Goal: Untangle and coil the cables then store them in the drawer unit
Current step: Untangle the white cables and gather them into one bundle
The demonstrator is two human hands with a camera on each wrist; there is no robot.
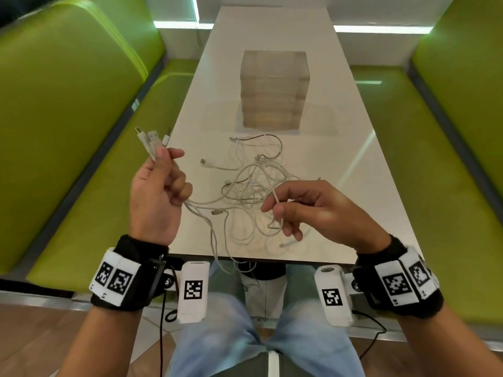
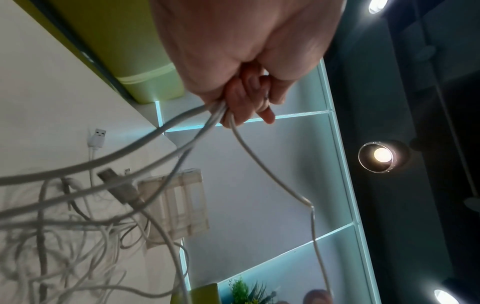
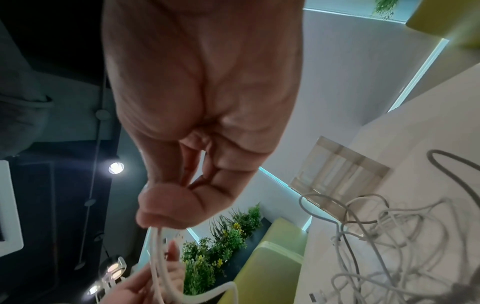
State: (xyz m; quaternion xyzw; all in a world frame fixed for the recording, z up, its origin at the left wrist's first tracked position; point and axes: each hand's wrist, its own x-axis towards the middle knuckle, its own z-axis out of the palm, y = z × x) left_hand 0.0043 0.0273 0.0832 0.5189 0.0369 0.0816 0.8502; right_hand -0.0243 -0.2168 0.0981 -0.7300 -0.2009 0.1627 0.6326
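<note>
We note the tangled white cables (image 1: pixel 253 183) lie on the table (image 1: pixel 340 186), just nearer to us than the clear drawer unit (image 1: pixel 273 91). The left hand (image 1: pixel 158 194), raised left of the tangle, grips several plug ends in curled fingers. The right hand (image 1: pixel 313 210), over the tangle's near side, pinches one cable loop.

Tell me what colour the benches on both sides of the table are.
The benches are bright yellow-green; the head view shows this best.
</note>
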